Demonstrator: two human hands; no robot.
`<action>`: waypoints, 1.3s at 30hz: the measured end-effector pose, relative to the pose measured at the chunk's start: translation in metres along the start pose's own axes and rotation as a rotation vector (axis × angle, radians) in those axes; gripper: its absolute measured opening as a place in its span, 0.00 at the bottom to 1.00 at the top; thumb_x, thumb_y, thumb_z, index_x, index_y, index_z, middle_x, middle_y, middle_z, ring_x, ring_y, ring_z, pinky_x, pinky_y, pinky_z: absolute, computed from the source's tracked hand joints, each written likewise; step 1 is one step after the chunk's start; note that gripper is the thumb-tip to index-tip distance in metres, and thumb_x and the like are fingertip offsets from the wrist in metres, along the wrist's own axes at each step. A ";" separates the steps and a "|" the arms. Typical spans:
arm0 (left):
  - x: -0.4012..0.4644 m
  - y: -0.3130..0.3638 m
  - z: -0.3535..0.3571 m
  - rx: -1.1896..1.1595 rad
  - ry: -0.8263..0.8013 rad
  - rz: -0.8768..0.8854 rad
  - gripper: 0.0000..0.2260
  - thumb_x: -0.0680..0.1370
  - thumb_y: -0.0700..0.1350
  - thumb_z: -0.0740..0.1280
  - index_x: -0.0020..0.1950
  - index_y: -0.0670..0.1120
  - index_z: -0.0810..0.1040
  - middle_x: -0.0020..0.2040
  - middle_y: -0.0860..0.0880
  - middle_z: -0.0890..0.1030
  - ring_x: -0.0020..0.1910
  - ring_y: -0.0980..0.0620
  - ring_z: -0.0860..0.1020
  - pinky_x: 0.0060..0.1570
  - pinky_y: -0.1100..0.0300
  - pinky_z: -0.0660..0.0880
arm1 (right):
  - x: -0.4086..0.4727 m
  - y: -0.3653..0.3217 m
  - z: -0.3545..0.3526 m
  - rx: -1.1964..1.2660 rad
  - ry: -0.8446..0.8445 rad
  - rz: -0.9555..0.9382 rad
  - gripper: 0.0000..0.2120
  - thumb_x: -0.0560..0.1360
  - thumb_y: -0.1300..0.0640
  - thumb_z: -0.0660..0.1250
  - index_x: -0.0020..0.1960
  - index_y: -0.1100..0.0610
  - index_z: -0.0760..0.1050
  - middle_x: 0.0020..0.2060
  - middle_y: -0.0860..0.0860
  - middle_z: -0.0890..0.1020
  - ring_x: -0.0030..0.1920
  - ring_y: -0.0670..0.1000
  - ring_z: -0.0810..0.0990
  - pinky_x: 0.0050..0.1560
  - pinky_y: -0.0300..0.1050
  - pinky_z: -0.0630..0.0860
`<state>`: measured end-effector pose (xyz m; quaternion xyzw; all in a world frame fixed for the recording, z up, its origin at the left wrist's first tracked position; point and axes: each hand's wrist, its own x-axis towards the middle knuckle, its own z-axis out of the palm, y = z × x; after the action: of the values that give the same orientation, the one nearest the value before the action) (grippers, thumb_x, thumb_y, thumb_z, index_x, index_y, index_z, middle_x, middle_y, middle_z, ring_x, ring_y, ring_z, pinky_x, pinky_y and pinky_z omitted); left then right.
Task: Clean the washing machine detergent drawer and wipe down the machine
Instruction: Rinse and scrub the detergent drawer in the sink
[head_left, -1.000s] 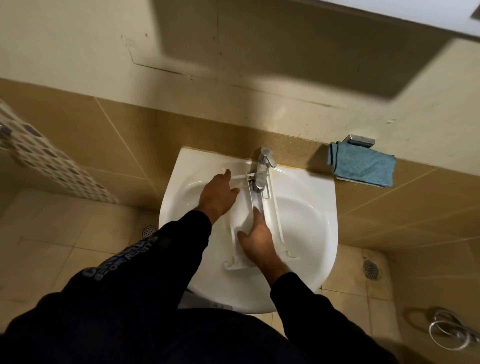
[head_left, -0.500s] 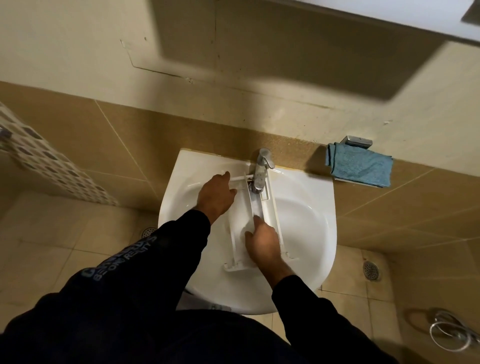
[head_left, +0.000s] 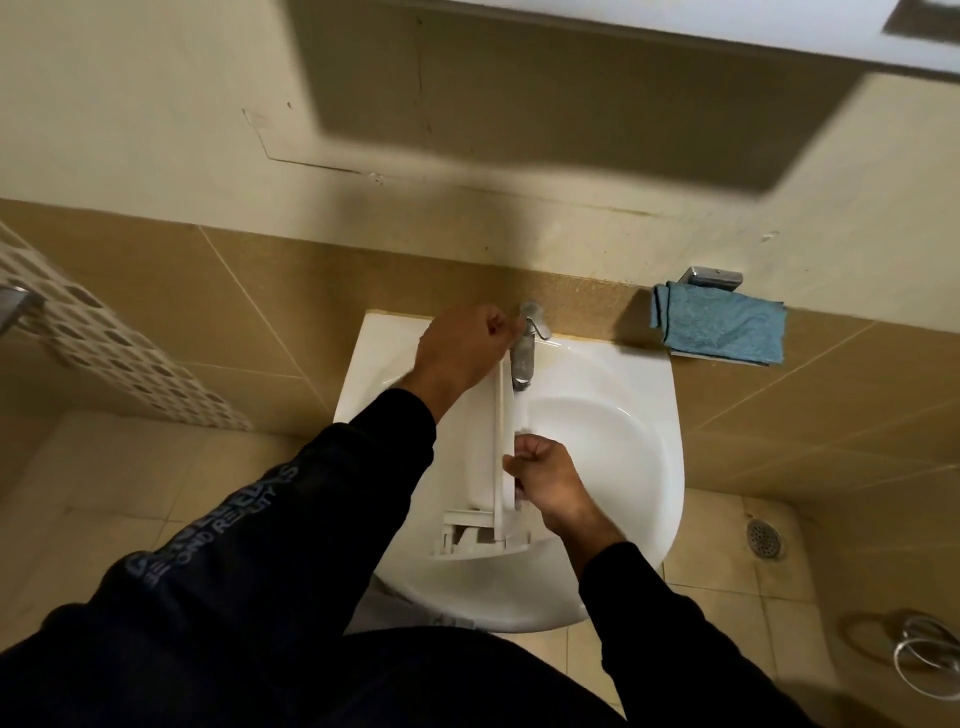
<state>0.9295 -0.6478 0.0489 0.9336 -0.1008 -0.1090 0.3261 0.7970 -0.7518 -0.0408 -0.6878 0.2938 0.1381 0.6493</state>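
Detergent drawer (head_left: 480, 457) tilted in sink (head_left: 613, 447) — right hand (head_left: 545, 480) grips it, left hand (head_left: 462, 348) at tap (head_left: 524, 353)

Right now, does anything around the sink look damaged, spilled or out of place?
Nothing spilled. The detergent drawer stands tipped on its side in the sink, but the right hand grips it deliberately while the left hand holds the tap. The only flaw is a crack line in the wall plaster.
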 end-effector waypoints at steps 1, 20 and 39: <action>0.000 0.001 0.002 -0.009 -0.015 0.002 0.15 0.78 0.62 0.62 0.51 0.53 0.79 0.46 0.55 0.79 0.48 0.52 0.77 0.48 0.57 0.72 | -0.005 -0.003 0.001 0.044 -0.041 0.016 0.04 0.74 0.70 0.65 0.43 0.67 0.79 0.32 0.55 0.79 0.31 0.54 0.75 0.35 0.45 0.72; -0.009 -0.046 0.027 0.336 -0.301 0.081 0.16 0.77 0.48 0.67 0.65 0.50 0.78 0.65 0.45 0.77 0.63 0.44 0.75 0.63 0.55 0.70 | 0.001 -0.041 -0.026 -1.329 0.119 -0.348 0.19 0.76 0.61 0.60 0.64 0.49 0.76 0.56 0.57 0.82 0.57 0.60 0.79 0.55 0.48 0.74; -0.024 -0.087 0.078 0.512 -0.569 0.313 0.30 0.81 0.41 0.62 0.80 0.46 0.51 0.81 0.49 0.51 0.79 0.47 0.48 0.75 0.49 0.58 | 0.025 -0.004 -0.022 -1.218 0.205 -0.339 0.24 0.73 0.50 0.69 0.67 0.54 0.73 0.63 0.55 0.75 0.65 0.57 0.72 0.65 0.48 0.67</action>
<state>0.8954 -0.6204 -0.0625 0.8906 -0.3517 -0.2832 0.0549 0.8151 -0.7790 -0.0491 -0.9801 0.1106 0.1091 0.1235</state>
